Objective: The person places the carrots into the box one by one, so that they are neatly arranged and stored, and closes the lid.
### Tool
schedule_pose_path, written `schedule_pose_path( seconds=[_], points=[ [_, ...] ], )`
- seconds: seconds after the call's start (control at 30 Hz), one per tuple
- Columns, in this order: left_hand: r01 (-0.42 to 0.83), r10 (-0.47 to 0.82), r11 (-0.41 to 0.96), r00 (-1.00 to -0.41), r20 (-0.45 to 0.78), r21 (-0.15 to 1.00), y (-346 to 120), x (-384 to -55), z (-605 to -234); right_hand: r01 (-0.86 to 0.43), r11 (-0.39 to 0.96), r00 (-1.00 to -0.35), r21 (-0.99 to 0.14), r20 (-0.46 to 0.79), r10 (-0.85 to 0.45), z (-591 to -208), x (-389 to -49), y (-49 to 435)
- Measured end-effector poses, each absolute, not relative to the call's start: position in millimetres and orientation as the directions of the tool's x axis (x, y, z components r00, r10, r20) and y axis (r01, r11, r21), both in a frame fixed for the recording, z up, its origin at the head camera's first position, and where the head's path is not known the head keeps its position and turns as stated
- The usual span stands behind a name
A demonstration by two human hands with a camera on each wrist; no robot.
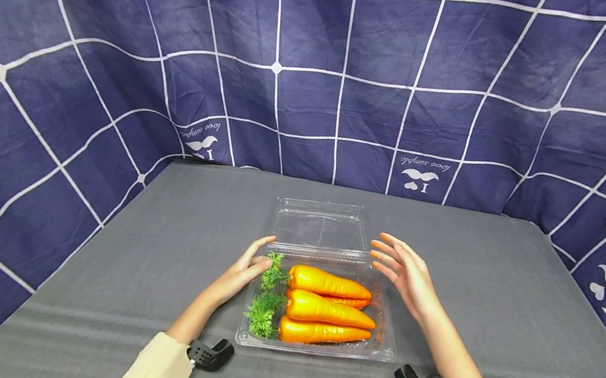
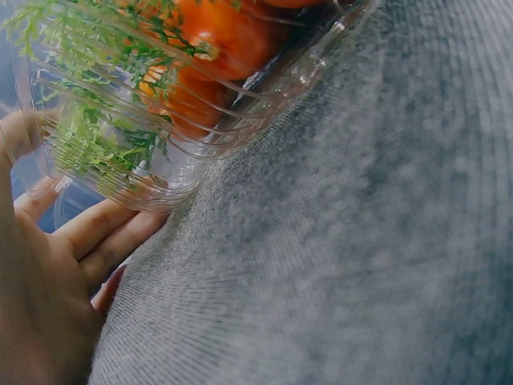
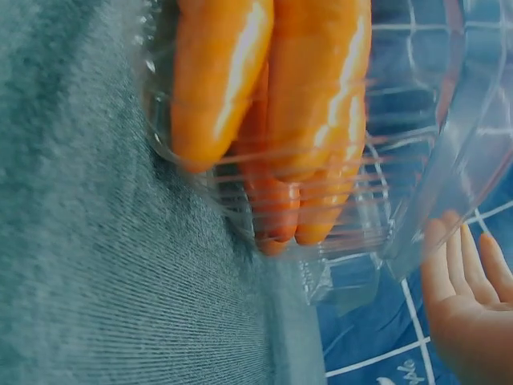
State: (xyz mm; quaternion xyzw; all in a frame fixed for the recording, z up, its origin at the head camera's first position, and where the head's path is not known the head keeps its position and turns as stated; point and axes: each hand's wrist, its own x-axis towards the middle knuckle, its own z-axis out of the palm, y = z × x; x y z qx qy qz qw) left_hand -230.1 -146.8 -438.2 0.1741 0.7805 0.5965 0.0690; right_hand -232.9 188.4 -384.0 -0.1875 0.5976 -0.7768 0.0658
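Note:
Several orange carrots point(image 1: 330, 310) with green leafy tops point(image 1: 263, 313) at the left lie in a clear plastic box point(image 1: 315, 351). Its clear lid point(image 1: 321, 230) is swung back on the far side. My left hand point(image 1: 237, 276) is at the box's left side, fingers mostly extended. In the left wrist view, the fingers point(image 2: 120, 228) lie against the outer wall, and the thumb is by the rim. Off the box's far right corner is my right hand point(image 1: 410, 279), its fingers extended toward the lid's hinge side. Nothing is between those fingers point(image 3: 455, 257).
Grey cloth point(image 1: 206, 200) covers the table under the box. A blue curtain with white grid lines point(image 1: 316, 105) hangs behind the table and along both sides. Each wrist wears a black band point(image 1: 211, 354) below a cream sleeve.

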Motion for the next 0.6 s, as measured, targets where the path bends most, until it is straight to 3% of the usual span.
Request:
schedule_pose_path(
  seconds=[0.3,0.6],
  points=[
    [0.163,0.343,0.227,-0.936,0.078,0.960,-146.2,-229.2,-437.1,-0.073,-0.384,-0.926,-0.920,0.206,-0.316,-388.7,-244.7,196.2],
    [0.171,0.327,0.241,-0.941,0.086,0.955,-145.8,-229.2,-437.8,0.001,-0.413,-0.959,-0.911,0.116,-0.259,-394.0,-255.6,205.4]
  ],
)
